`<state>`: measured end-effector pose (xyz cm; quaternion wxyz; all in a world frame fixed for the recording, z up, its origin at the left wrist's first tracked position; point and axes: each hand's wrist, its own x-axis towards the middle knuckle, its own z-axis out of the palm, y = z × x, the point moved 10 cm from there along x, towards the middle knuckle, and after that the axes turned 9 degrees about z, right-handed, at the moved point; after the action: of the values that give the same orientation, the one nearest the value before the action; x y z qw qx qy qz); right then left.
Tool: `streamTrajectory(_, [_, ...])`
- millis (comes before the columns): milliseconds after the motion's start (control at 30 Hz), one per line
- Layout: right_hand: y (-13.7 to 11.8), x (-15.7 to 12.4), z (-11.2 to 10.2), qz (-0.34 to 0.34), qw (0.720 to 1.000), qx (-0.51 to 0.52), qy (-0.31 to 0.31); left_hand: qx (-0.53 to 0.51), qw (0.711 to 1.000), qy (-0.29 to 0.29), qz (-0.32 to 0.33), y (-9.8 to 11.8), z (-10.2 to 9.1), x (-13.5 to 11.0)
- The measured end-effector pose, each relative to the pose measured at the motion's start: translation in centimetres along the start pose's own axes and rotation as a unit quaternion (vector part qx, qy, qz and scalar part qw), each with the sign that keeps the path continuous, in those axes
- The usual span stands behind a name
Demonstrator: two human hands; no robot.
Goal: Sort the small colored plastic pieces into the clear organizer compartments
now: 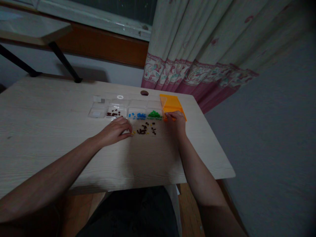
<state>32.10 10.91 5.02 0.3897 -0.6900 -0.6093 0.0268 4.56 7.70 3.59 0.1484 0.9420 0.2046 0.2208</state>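
A clear compartment box (98, 113) lies on the pale wooden table (49, 131), with dark brown beads (113, 114), blue beads (138, 115) and green beads (154, 114) in separate compartments. Loose dark and yellow beads (146, 129) are scattered on the table in front of it. My left hand (115, 131) rests palm down beside the loose beads, its fingers curled and pinched near a small yellow bead. My right hand (176, 120) sits at the front edge of the orange lid (170, 102), fingers closed; what it holds is too small to make out.
A round cable hole (144, 93) is at the table's back edge. A floral curtain (197, 49) hangs behind on the right. A dark folding stand's legs (64, 61) reach down at the back left. The table's right edge (217, 141) drops off near my right arm.
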Motion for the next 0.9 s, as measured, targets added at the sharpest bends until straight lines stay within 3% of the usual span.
streamTrajectory(900, [-0.05, -0.11, 0.51, 0.003, 1.000, 0.003, -0.019, 0.036, 0.999, -0.003, -0.009, -0.26, 0.13, -0.06])
